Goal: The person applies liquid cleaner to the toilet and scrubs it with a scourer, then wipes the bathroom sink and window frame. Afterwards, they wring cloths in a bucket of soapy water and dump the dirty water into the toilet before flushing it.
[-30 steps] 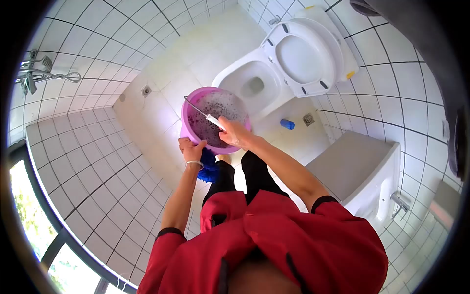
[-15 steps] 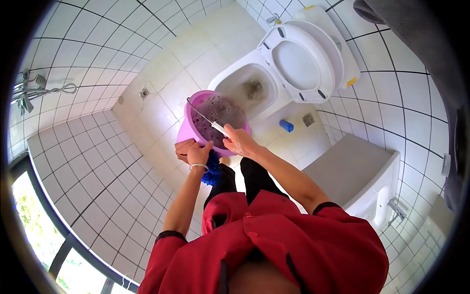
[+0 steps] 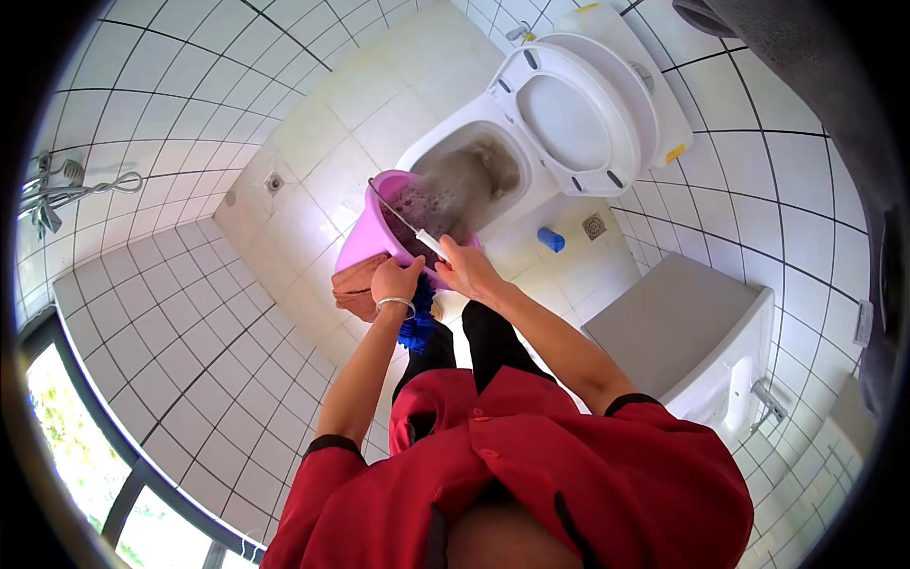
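A pink bucket [image 3: 358, 235] is tipped toward the toilet bowl [image 3: 431, 142], and its foamy grey water [image 3: 427, 207] runs over the far rim into the bowl. My right hand [image 3: 471, 270] is closed around the white grip of the bucket's wire handle [image 3: 393, 211]. At the near rim, my left hand [image 3: 398, 283] is closed on the bucket; its fingertips are partly hidden. A brown cloth [image 3: 358, 289] hangs beside and under that hand. Below it hangs a blue shaggy cloth [image 3: 417, 327], partly behind my wrist.
The toilet seat [image 3: 569, 123] is raised against the tank. A small blue object [image 3: 551, 239] lies on the tiled floor near a floor drain [image 3: 594, 227]. To the right stands a grey-topped cabinet [image 3: 673, 322]. A hand shower [image 3: 71, 175] hangs on the left wall.
The bucket has tilted further toward the toilet, and more grey water is now flowing into the bowl. My left hand has risen slightly, and more of the brown cloth shows.
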The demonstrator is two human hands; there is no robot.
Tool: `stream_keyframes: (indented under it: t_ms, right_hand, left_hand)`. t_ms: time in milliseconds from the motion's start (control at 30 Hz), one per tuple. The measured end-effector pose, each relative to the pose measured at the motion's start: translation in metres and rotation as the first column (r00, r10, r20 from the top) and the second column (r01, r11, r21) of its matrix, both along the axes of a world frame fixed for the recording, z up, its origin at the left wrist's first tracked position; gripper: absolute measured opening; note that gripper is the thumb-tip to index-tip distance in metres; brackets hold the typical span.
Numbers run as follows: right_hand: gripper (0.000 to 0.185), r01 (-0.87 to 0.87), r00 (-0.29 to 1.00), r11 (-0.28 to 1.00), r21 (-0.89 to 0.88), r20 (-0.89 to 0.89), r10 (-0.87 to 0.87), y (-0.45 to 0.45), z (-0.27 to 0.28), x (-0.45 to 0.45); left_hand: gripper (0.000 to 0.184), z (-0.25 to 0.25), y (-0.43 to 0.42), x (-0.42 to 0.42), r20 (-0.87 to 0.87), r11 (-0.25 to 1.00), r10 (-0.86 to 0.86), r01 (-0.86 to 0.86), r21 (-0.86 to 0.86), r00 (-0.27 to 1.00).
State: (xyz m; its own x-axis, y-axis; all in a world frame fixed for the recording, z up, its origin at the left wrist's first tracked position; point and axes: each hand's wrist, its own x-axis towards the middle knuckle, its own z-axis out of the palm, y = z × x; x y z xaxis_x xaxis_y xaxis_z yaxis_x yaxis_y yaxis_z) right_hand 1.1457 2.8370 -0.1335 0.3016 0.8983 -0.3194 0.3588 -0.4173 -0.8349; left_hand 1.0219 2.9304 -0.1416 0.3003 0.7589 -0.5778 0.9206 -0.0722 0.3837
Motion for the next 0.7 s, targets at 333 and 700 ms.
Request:
stream_keyframes:
  t_ms: [333,700]
  right_hand:
    - [0.015,0.071,0.993,0.997,0.025,0.089,-0.073,-0.006,0.005,-0.039]
    - [0.02,-0.064,0.997,0.988,0.139,-0.026,0.068,0.015,0.014,-0.1]
  left_hand:
    - [0.036,-0.002,-0.002,-0.012,0.004,0.999,-0.019,0.019,0.032,1.0]
    - [0.019,-0.027,0.018,-0.116,0.362,0.949,0.307,-0.252,-0.192,0.88]
